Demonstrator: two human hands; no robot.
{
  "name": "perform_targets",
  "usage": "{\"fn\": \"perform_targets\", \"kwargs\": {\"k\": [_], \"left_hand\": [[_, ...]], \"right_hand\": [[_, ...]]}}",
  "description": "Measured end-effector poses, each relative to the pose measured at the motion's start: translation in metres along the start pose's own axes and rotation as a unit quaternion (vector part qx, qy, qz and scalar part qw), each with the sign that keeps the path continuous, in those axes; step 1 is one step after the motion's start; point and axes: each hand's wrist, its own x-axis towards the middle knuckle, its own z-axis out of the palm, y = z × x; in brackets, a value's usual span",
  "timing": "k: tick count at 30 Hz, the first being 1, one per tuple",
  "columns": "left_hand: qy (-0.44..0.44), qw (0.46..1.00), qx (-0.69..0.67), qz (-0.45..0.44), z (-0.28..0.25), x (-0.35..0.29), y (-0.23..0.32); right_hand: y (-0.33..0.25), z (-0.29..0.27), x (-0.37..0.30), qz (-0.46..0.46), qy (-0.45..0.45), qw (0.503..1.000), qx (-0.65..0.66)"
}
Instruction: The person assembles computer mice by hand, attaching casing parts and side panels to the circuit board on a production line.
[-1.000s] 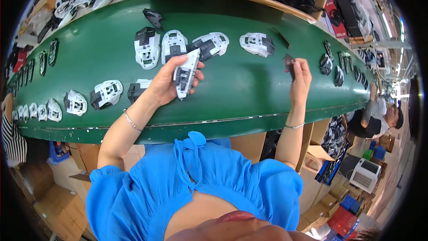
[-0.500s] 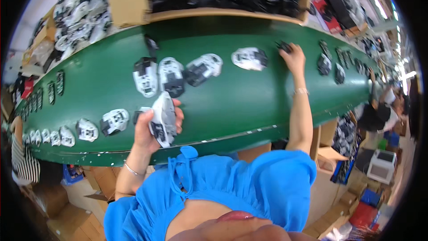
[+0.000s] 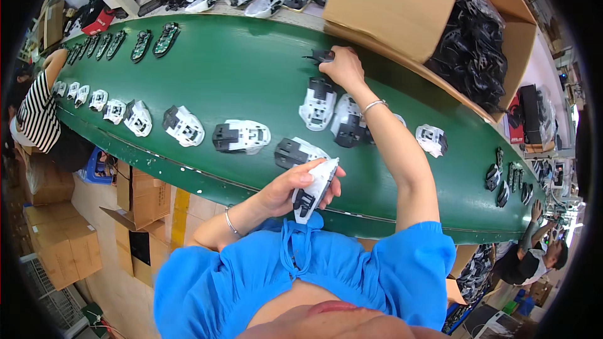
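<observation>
My left hand (image 3: 286, 189) is closed round a white plastic shell (image 3: 318, 189) with black inner parts, which looks like a computer mouse cover. It is held tilted above the near edge of the green work surface (image 3: 239, 81). Out at the far side, my right hand (image 3: 344, 68) has its fingers closed on a small black plastic part (image 3: 321, 56), partly hidden by them. Just below that hand lies a white-and-black shell (image 3: 317, 105). Another shell (image 3: 349, 120) sits beside it, partly behind my right forearm. Close to my left hand lies one more shell (image 3: 298, 152).
More shells (image 3: 242, 136) run in a row to the left. Black bases with green circuit boards (image 3: 166, 40) line the far left edge. A carton (image 3: 389, 6) of black parts stands at the back right. A person in a striped top (image 3: 39, 103) works at the left end.
The view has turned left. My right hand has moved from beyond the right-hand shell to the black part by the middle shells. My left hand still grips its shell.
</observation>
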Motion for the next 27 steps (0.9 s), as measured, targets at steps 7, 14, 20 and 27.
{"fn": "perform_targets", "kwargs": {"k": [7,14,20,27], "left_hand": [[0.055,0.998,0.021,0.026,-0.016,-0.024,0.009],[0.055,0.998,-0.004,0.043,-0.02,-0.04,0.02],[0.152,0.955,0.037,0.253,-0.013,-0.059,0.054],[0.086,0.984,0.1,0.12,0.001,-0.008,0.05]], "right_hand": [[-0.14,0.043,0.053,-0.212,-0.059,0.974,0.063],[-0.166,0.038,0.049,-0.291,-0.023,0.917,0.273],[-0.073,-0.049,-0.069,-0.357,-0.058,0.928,0.085],[-0.02,-0.071,-0.159,-0.207,-0.002,0.976,0.065]]}}
